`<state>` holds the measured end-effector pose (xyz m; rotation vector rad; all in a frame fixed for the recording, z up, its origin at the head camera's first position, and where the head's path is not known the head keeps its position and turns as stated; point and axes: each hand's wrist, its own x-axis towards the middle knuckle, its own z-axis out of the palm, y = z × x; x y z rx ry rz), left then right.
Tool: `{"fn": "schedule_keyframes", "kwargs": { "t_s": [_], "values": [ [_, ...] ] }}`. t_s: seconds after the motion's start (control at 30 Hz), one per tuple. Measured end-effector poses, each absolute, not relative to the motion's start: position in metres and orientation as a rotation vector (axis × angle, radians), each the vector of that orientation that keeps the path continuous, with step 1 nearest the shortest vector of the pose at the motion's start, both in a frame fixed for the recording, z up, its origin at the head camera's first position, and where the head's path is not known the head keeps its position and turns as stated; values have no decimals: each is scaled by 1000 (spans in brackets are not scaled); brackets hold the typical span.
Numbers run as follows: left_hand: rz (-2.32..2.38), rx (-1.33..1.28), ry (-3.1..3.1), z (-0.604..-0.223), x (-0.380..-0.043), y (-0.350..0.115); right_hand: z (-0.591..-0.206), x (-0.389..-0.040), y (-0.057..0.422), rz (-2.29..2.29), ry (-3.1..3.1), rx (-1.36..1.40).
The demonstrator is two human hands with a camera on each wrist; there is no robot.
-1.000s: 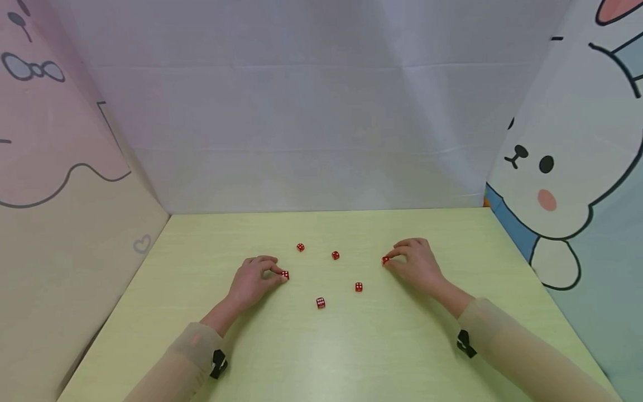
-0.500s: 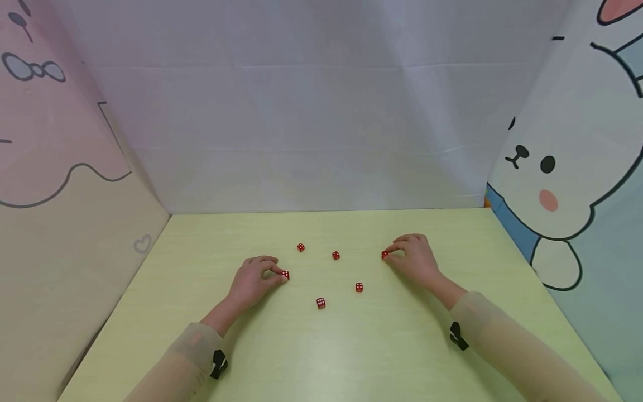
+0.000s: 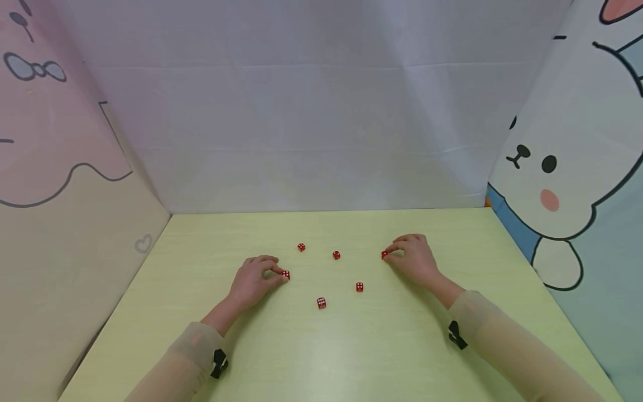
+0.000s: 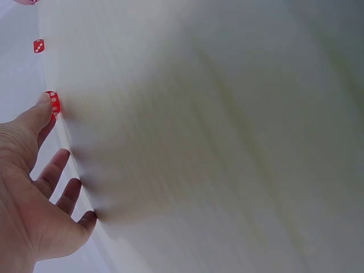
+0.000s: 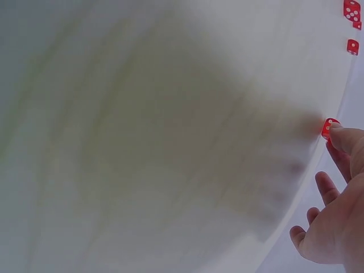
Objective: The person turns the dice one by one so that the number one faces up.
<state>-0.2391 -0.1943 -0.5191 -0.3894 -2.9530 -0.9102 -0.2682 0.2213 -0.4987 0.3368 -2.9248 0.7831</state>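
Observation:
My left hand (image 3: 254, 282) pinches a red die with white pips (image 3: 286, 274) between thumb and forefinger, at the left of the group of dice. In the left wrist view that die (image 4: 54, 104) shows at the thumb tip, and the other fingers are spread with their tips at the table. On the right, my right hand (image 3: 414, 259) pinches another red die (image 3: 384, 254), partly covered by the fingertips. The right wrist view has this die (image 5: 328, 128) between thumb and forefinger, close over the tabletop.
Between the hands lie a die (image 3: 301, 247) at the back, a die (image 3: 336, 255) beside it, and two nearer dice, one right (image 3: 359, 287) and one in front (image 3: 321, 303). A pale yellow table (image 3: 281, 357) is bounded by a white back curtain (image 3: 311, 123) and printed side panels (image 3: 562, 184).
My right hand has moved slightly away from me, toward the back of the table, with its die. The left hand and the loose dice have stayed in place.

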Motion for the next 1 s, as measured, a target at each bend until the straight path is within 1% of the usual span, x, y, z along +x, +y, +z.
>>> {"fn": "schedule_keyframes", "kwargs": {
  "t_s": [0.5,1.0],
  "values": [
    [-907,-401,-2947,-517,-238,-193,-502,-268,222,763,-2914,358],
    [-888,-411,-2941,-518,-239,-193,-495,-257,230,736,-2919,328]
  ]
}}
